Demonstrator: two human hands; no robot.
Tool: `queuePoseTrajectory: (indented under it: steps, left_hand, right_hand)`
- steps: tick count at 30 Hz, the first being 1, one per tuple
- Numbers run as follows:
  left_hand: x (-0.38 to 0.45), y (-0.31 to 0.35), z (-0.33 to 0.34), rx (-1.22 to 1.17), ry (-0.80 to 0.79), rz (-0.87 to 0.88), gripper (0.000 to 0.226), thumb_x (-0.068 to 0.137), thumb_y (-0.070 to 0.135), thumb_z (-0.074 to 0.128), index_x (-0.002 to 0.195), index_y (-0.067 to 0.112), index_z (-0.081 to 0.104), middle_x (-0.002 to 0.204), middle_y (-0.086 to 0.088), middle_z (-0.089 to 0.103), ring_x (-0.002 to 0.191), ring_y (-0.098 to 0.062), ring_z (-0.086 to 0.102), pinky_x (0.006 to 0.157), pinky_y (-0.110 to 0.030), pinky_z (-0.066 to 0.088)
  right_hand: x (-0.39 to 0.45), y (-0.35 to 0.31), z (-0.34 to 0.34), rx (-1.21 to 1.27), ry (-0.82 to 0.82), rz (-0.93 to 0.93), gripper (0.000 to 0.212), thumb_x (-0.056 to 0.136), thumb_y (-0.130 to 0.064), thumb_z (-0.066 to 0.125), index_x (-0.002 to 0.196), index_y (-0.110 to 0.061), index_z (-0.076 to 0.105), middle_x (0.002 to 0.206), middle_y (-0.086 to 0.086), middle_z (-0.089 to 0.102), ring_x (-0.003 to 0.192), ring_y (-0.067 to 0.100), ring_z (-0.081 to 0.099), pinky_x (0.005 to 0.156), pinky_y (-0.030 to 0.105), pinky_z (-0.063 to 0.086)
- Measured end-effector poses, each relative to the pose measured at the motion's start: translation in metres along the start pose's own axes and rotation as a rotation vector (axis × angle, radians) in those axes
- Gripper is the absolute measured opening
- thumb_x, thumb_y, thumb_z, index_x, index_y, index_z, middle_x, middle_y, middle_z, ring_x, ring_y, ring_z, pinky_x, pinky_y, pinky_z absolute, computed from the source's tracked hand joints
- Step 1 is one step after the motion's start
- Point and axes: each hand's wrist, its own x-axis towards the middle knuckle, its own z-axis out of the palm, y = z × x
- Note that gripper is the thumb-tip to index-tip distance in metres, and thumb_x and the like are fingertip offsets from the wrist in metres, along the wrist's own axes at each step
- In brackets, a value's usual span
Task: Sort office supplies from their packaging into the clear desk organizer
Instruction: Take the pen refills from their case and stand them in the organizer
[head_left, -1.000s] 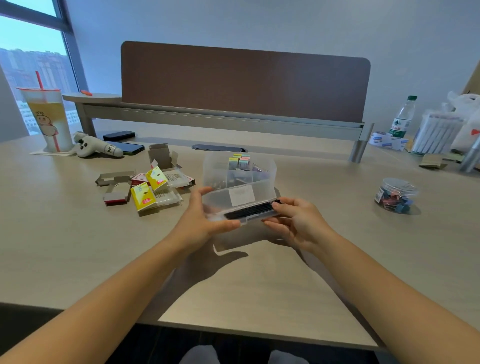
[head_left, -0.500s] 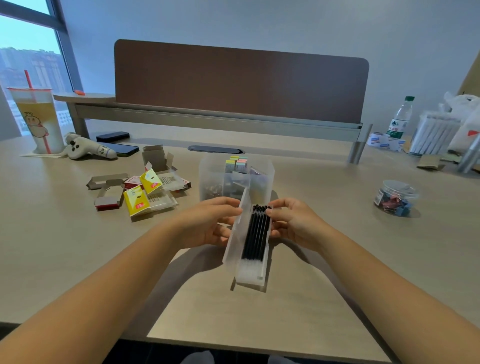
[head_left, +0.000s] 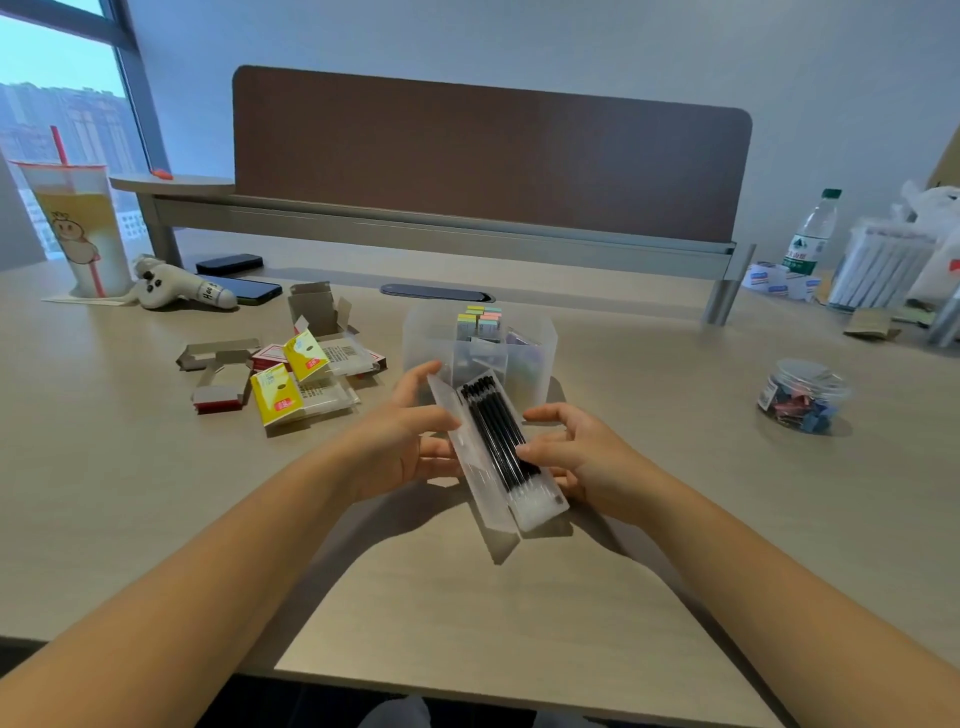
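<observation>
Two hands hold one open translucent refill case (head_left: 506, 483) just above the counter (head_left: 519, 613), directly in front of the clear desk organizer (head_left: 480, 345), which stands a little farther from the person and already has coloured sticky tabs (head_left: 480, 317) showing in a rear compartment. The left hand (head_left: 402, 441) grips the case from the lid side, thumb over the raised lid edge and the other fingers curled under it; the right hand (head_left: 576, 457) holds the tray side, its thumb pressing on the black pen refills (head_left: 496, 431) near their middle while the remaining fingers curl loosely, the index lifted off. The refills lie packed side by side in the tray, long axis running away from the person and slightly leftward, the far ends pointing almost at the organizer's near wall. That alignment is what the coming move seems to turn on: the right hand is the nearer one to the refills and sits across them, so it looks best placed to pinch the bundle and lift it out, then stand it upright into a compartment just beyond. The loose refills could fan out or roll if taken unevenly. Opened cardboard boxes and yellow packets (head_left: 291, 387) lie to the left, and a jar of binder clips (head_left: 802, 397) stands well apart to the right
</observation>
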Motion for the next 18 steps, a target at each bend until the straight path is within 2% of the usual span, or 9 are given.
queuePoseTrajectory:
  steps: [2,4,6,8,9,11,13,18]
  left_hand:
    - [-0.002,-0.001,-0.002,0.000,0.003,0.008,0.062,0.084,-0.011,0.045,0.127,0.032,0.028,0.096,-0.013,0.053,0.063,-0.023,0.067,0.050,-0.028,0.057]
    - [-0.005,0.000,-0.006,0.056,0.002,0.025,0.068,0.081,-0.013,0.049,0.131,0.027,0.027,0.110,-0.013,0.048,0.078,-0.025,0.063,0.055,-0.029,0.058]
    - [-0.007,0.001,-0.011,0.333,0.013,0.077,0.078,0.077,-0.007,0.059,0.135,0.028,0.022,0.132,-0.012,0.037,0.099,-0.026,0.056,0.075,-0.032,0.055]
    - [-0.009,0.001,-0.016,0.569,0.013,0.131,0.089,0.074,0.002,0.068,0.140,0.029,0.014,0.145,-0.008,0.027,0.125,-0.026,0.038,0.099,-0.034,0.039]
    - [-0.010,0.001,-0.017,0.620,0.002,0.148,0.092,0.072,0.005,0.070,0.141,0.030,0.013,0.147,-0.006,0.024,0.131,-0.024,0.030,0.103,-0.032,0.032]
    - [-0.009,0.001,-0.017,0.671,-0.040,0.174,0.095,0.071,0.009,0.072,0.141,0.032,0.012,0.149,-0.003,0.023,0.135,-0.021,0.025,0.105,-0.030,0.027]
    - [-0.006,0.001,-0.017,0.713,-0.072,0.185,0.094,0.070,0.012,0.073,0.140,0.034,0.014,0.150,0.001,0.022,0.134,-0.018,0.025,0.107,-0.031,0.026]
    - [0.001,-0.004,-0.019,0.699,-0.128,0.199,0.089,0.064,0.024,0.077,0.134,0.037,0.023,0.136,0.005,0.033,0.115,-0.007,0.033,0.094,-0.018,0.032]
  right_hand:
    - [-0.001,0.002,0.003,0.010,0.050,-0.061,0.019,0.086,-0.005,0.054,0.101,-0.015,0.051,0.084,0.004,0.061,0.067,0.010,0.064,0.051,0.021,0.051]
    - [-0.002,0.002,0.005,0.036,0.082,-0.092,0.012,0.088,-0.006,0.052,0.090,-0.016,0.056,0.081,0.004,0.060,0.062,0.008,0.061,0.044,0.017,0.048]
    - [-0.003,0.001,0.005,0.001,0.102,-0.114,0.015,0.090,-0.007,0.049,0.087,-0.016,0.059,0.081,0.002,0.060,0.067,0.009,0.059,0.045,0.015,0.049]
    - [-0.001,-0.001,0.004,-0.082,0.103,-0.141,0.016,0.090,-0.007,0.047,0.089,-0.014,0.060,0.081,0.000,0.059,0.072,0.009,0.057,0.049,0.012,0.049]
    - [0.001,-0.002,0.004,-0.135,0.102,-0.153,0.017,0.091,-0.007,0.046,0.091,-0.014,0.061,0.081,-0.001,0.059,0.075,0.009,0.057,0.053,0.011,0.049]
    - [0.004,-0.004,0.005,-0.207,0.106,-0.166,0.018,0.091,-0.009,0.046,0.091,-0.016,0.062,0.082,-0.003,0.059,0.076,0.008,0.056,0.057,0.010,0.048]
    - [0.006,-0.005,0.005,-0.225,0.103,-0.166,0.019,0.091,-0.009,0.045,0.087,-0.018,0.062,0.081,-0.004,0.060,0.074,0.005,0.055,0.054,0.007,0.046]
    - [0.013,-0.008,0.001,-0.225,0.100,-0.190,0.024,0.090,-0.003,0.046,0.078,-0.016,0.062,0.078,-0.001,0.060,0.075,0.010,0.055,0.061,0.012,0.047]
